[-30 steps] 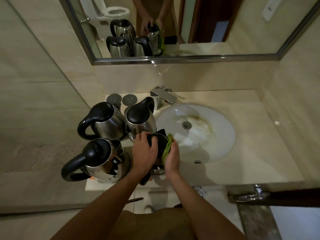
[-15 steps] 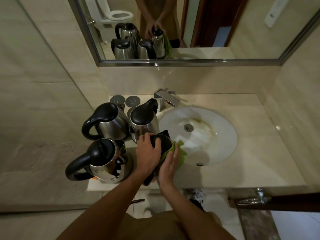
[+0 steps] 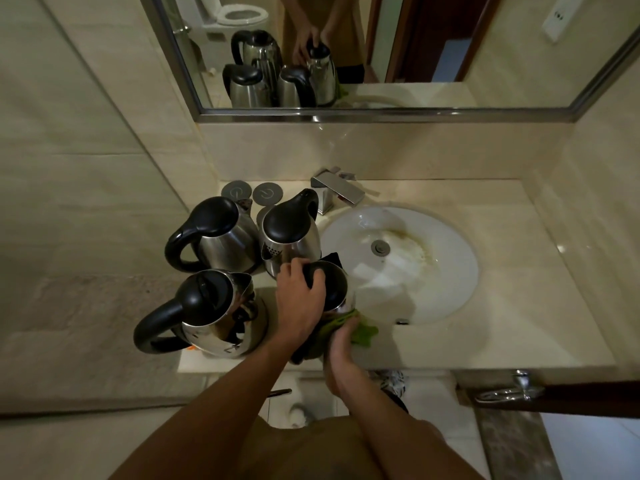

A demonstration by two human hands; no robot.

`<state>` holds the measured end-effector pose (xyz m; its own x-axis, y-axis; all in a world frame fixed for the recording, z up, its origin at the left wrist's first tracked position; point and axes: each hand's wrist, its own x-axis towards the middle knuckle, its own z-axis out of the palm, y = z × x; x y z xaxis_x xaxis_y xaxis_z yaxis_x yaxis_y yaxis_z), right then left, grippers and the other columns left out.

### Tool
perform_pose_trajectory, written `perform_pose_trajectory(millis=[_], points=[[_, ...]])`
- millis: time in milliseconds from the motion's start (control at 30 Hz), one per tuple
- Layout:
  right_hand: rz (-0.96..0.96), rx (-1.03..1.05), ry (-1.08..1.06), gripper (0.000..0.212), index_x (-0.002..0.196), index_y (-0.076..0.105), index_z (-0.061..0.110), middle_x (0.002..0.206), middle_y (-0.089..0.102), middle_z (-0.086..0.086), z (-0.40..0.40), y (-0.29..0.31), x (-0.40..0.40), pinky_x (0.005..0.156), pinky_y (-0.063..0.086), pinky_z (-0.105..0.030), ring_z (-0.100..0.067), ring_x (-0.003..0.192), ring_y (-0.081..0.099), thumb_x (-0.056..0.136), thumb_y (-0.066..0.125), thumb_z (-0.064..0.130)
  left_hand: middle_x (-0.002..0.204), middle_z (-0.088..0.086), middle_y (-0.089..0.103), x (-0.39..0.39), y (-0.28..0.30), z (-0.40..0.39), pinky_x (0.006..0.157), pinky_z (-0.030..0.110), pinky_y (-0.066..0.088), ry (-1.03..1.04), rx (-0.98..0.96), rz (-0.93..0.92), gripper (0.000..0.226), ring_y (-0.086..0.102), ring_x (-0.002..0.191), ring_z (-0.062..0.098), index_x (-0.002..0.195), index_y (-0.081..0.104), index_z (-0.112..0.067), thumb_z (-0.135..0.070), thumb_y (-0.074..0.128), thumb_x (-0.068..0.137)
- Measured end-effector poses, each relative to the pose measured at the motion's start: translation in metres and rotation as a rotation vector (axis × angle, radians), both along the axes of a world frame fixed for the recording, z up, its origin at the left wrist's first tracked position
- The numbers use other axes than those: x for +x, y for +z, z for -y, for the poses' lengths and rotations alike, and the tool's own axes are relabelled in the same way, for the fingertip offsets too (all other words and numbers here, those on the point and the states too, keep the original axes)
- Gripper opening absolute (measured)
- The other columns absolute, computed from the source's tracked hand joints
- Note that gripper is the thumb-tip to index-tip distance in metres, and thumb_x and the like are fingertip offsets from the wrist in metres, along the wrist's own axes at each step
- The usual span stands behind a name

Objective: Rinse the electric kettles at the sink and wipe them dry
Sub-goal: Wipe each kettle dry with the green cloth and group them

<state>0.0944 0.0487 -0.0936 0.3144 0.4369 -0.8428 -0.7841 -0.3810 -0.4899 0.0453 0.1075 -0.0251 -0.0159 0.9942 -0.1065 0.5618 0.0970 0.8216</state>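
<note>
The kettle [image 3: 334, 289] you are drying stands on the counter [image 3: 485, 306] at the near-left rim of the sink [image 3: 408, 265] — your left hand [image 3: 299, 299] clamps its black lid, fingers curled over the top, while your right hand [image 3: 341, 344] presses a green cloth [image 3: 362, 332] to its lower side, fingers wrapped round the cloth. This looks like the wiping step; next, you would likely turn the body to reach the unwiped side. Three more kettles [image 3: 221, 233] stand close by to the left, lids shut, contents unseen. The basin holds no standing water, only a brownish stain by the drain [image 3: 380, 247].
</note>
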Motion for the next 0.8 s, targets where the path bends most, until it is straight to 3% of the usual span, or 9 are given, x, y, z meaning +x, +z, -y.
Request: perform_pose_trajectory(millis=[100, 233, 400, 467, 533, 667, 733, 800], points=[[-0.106, 0.061, -0.114, 0.074, 0.149, 0.039, 0.023, 0.147, 0.046, -0.014, -0.004, -0.023, -0.019, 0.116, 0.033, -0.052, -0.034, 0.130, 0.047, 0.094, 0.031, 0.072, 0.115, -0.002, 0.044, -0.001, 0.000, 0.002, 0.100, 0.042, 0.043, -0.013, 0.014, -0.015, 0.029, 0.046, 0.111, 0.019, 0.118, 0.053, -0.021, -0.037, 0.048, 0.095], [-0.193, 0.089, -0.156, 0.070, 0.147, 0.042, 0.017, 0.147, 0.046, -0.017, -0.003, 0.014, -0.019, 0.116, 0.032, -0.048, -0.037, 0.135, 0.043, 0.100, 0.023, 0.065, 0.116, -0.002, 0.043, -0.001, 0.001, 0.002, 0.100, 0.040, 0.042, -0.028, 0.030, -0.035, 0.027, 0.045, 0.111, 0.019, 0.119, 0.053, -0.019, -0.034, 0.049, 0.097], [-0.243, 0.114, -0.151, 0.071, 0.148, 0.042, 0.013, 0.147, 0.047, -0.021, 0.002, 0.015, -0.023, 0.085, 0.045, -0.039, -0.036, 0.133, 0.045, 0.101, 0.021, 0.062, 0.119, 0.002, 0.046, -0.001, 0.003, 0.003, 0.100, 0.040, 0.042, -0.042, 0.034, -0.050, 0.028, 0.044, 0.111, 0.019, 0.120, 0.053, -0.017, -0.034, 0.047, 0.098], [-0.173, 0.105, -0.153, 0.072, 0.148, 0.041, 0.017, 0.147, 0.047, -0.018, -0.003, 0.012, -0.027, 0.098, 0.046, -0.043, -0.035, 0.132, 0.047, 0.099, 0.021, 0.066, 0.119, 0.004, 0.047, -0.001, 0.003, 0.002, 0.100, 0.040, 0.041, -0.040, 0.039, -0.055, 0.028, 0.045, 0.112, 0.020, 0.120, 0.053, -0.017, -0.033, 0.047, 0.098], [-0.033, 0.102, -0.155, 0.069, 0.155, 0.027, 0.025, 0.153, 0.040, -0.015, -0.007, 0.015, -0.031, 0.111, 0.039, -0.049, -0.034, 0.132, 0.047, 0.098, 0.026, 0.063, 0.119, 0.005, 0.047, -0.001, 0.003, 0.002, 0.100, 0.040, 0.040, -0.037, 0.040, -0.057, 0.028, 0.045, 0.112, 0.022, 0.120, 0.053, -0.015, -0.032, 0.047, 0.098], [0.419, 0.227, 0.010, 0.051, 0.157, 0.007, 0.036, 0.163, 0.013, -0.003, 0.003, 0.033, -0.026, 0.106, 0.033, -0.035, -0.028, 0.144, 0.029, 0.110, 0.025, 0.032, 0.120, 0.007, 0.048, 0.000, 0.002, 0.002, 0.099, 0.041, 0.040, -0.037, 0.050, -0.070, 0.029, 0.045, 0.112, 0.024, 0.121, 0.053, -0.014, -0.032, 0.047, 0.099], [0.593, 0.350, 0.090, 0.046, 0.148, 0.012, 0.056, 0.164, 0.010, 0.003, 0.008, 0.029, -0.018, 0.110, 0.034, -0.037, -0.019, 0.144, 0.028, 0.107, 0.029, 0.041, 0.119, 0.006, 0.047, 0.000, 0.001, 0.002, 0.099, 0.041, 0.040, -0.034, 0.052, -0.065, 0.029, 0.045, 0.111, 0.022, 0.120, 0.053, -0.014, -0.032, 0.047, 0.098], [0.625, 0.403, 0.107, 0.042, 0.138, 0.022, 0.068, 0.163, 0.018, 0.005, 0.006, 0.017, -0.011, 0.112, 0.039, -0.047, -0.019, 0.144, 0.032, 0.097, 0.031, 0.065, 0.119, 0.004, 0.046, 0.001, 0.002, 0.002, 0.099, 0.040, 0.040, -0.034, 0.046, -0.069, 0.030, 0.044, 0.111, 0.021, 0.121, 0.052, -0.015, -0.033, 0.046, 0.098]])
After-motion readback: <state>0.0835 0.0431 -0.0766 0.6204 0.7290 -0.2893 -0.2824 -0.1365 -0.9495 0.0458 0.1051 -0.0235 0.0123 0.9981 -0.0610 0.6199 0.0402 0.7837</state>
